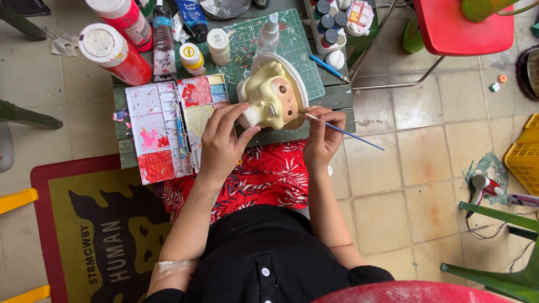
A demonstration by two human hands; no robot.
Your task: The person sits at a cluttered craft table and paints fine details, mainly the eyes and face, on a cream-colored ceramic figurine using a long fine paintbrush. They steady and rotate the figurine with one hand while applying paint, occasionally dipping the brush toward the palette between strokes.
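1. Head view shows my lap in red leaf-print cloth [269,174] nearest to me, and bare tiled floor [393,168] opens to my right with room to move.
2. My left hand [222,143] has its fingers spread and presses against the figurine [272,95] from below, at the near edge of the small table [337,98].
3. My right hand [323,134] pinches a thin blue brush [351,133]; its tip touches the figurine's face.
4. This figurine is pale yellow, with a peach face and a round cream brim.
5. Left of it lies an open paint palette [168,129], smeared red, pink and cream.
6. Farther away, red paint bottles [115,50] and small jars [205,53] crowd the green cutting mat [297,62]; the top frame edge cuts some off.
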